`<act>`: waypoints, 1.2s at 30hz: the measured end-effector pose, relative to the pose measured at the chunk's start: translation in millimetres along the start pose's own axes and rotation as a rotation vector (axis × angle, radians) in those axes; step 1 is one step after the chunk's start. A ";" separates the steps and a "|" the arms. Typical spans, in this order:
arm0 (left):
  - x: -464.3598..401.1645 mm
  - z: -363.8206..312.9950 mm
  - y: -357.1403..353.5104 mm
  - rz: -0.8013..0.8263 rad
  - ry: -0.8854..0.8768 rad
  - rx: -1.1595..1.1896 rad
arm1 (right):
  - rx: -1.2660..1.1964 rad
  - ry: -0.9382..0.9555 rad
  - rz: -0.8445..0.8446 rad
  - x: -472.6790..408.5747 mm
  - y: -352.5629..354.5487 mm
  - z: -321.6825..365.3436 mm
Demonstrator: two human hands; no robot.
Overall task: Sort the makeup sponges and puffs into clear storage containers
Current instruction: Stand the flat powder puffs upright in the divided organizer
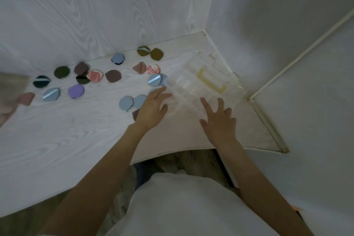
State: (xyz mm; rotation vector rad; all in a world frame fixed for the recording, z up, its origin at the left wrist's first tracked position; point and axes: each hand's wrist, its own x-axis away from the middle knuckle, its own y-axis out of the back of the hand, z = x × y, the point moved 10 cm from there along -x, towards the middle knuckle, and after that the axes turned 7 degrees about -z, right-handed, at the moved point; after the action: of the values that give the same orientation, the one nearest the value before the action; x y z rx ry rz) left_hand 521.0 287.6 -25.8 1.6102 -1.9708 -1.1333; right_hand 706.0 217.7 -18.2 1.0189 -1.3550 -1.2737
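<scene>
Table (pixel 57 140): white wood-grain top, set into a corner between pale walls; it carries every item listed below.

Clear storage container (pixel 203 84): transparent, divided into compartments, with a yellow handle-shaped part (pixel 210 82) showing near its far side. It lies at the right end of the table, close to the corner. Its compartments look unfilled, though the blur makes this uncertain. Both hands are at its near edge.

Left hand (pixel 151 109): fingers straight and spread, grasping nothing. The fingertips reach the container's left near corner; whether they press it or hover just above cannot be told. The hand lies over part of a brownish puff (pixel 135 114) and just right of the light-blue pair.

Right hand (pixel 218 119): fingers straight and splayed, grasping nothing, over the container's near right part; contact cannot be told.

Puffs, loose on the table, all left of the container:
- light-blue pair (pixel 132 102), touching each other, just beside the left hand;
- light-blue puff with pale strap (pixel 156 80), just beside the container's left edge;
- pink-and-white marbled puff (pixel 153 69), touching a dusty-pink puff (pixel 139 67);
- two olive puffs (pixel 150 52), side by side near the far wall;
- light-blue puff on a dark one (pixel 118 58);
- brown puff (pixel 113 76);
- cluster of a mauve puff (pixel 81 68), a marbled pink puff (pixel 95 75) and a dark puff with black strap (pixel 83 79);
- dark-green puff (pixel 61 72);
- purple puff (pixel 76 91);
- light-blue strapped puff (pixel 51 94);
- dark-teal strapped puff (pixel 41 81);
- dusty-pink puff at the left margin (pixel 26 98).
</scene>
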 end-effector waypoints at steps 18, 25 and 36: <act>39.9 151.0 64.7 -0.076 0.497 -0.149 | -0.130 0.661 0.083 -86.5 -26.7 219.5; 19.0 169.2 53.9 0.127 0.498 -0.141 | -0.051 0.525 -0.025 -95.6 -39.5 199.9; 35.3 150.8 98.2 -0.119 0.580 0.153 | -0.819 0.228 -0.077 -73.8 -0.4 132.6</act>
State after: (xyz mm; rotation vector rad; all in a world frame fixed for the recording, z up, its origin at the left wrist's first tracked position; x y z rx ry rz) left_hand 341.0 311.6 -51.7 1.8864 -1.6187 -0.4700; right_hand 588.0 313.1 -22.8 0.6043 -0.5215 -1.5207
